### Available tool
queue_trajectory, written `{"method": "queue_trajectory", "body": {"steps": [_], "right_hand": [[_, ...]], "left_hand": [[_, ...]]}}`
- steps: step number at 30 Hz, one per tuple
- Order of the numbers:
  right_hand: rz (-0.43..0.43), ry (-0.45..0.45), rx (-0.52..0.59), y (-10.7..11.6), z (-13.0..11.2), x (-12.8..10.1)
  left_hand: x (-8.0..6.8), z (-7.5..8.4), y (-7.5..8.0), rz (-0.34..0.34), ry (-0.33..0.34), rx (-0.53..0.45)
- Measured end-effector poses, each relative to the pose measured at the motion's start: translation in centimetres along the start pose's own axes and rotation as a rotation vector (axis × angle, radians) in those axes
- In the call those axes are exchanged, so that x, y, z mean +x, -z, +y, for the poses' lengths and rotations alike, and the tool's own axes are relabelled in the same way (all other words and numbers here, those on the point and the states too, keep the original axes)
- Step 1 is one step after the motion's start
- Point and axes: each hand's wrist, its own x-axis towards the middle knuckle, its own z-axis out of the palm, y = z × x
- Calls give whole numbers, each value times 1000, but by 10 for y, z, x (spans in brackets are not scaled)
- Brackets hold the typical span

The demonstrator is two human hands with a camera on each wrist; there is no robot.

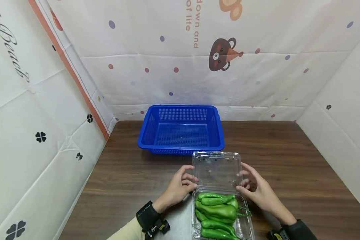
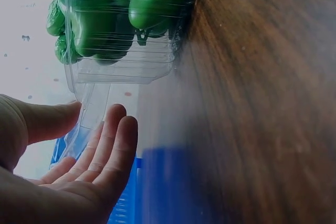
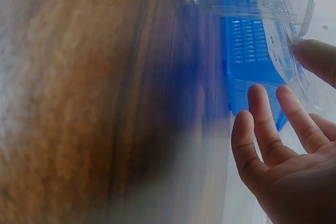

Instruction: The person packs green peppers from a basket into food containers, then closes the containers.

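A clear plastic clamshell box (image 1: 248, 230) stands on the table with several long green peppers (image 1: 217, 210) in its tray. Its transparent lid (image 1: 217, 171) is raised at the far side. My left hand (image 1: 180, 186) holds the lid's left edge, thumb low near the hinge and fingers behind it. On the opposite edge, my right hand (image 1: 256, 188) holds the lid in a similar way. The left wrist view shows the peppers (image 2: 102, 19) through the box wall, above my left thumb (image 2: 55, 121). In the right wrist view my right thumb (image 3: 315, 59) touches the lid's edge.
A blue perforated plastic basket (image 1: 181, 133) sits just beyond the lid, toward the back of the brown wooden table (image 1: 276, 153). White printed cloth (image 1: 156, 80) hangs behind the table and along both sides.
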Motion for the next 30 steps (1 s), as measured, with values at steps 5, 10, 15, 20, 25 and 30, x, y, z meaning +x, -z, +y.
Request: {"method": "queue_trajectory", "body": {"steps": [5, 10, 15, 20, 25, 30], "right_hand": [[15, 14, -16, 1, 0, -1], [53, 51, -39, 1, 0, 0], [133, 70, -54, 2, -1, 2], [205, 110, -45, 2, -1, 5], [245, 150, -20, 4, -3, 7], [243, 102, -16, 5, -9, 7]], "left_hand": [[0, 0, 0, 1, -7, 8], [0, 1, 1, 10, -33, 26], [0, 1, 1, 56, -70, 69], [2, 1, 2, 119, -128, 122], [5, 4, 3, 153, -186, 106], [6, 8, 4, 148, -185, 78]]}}
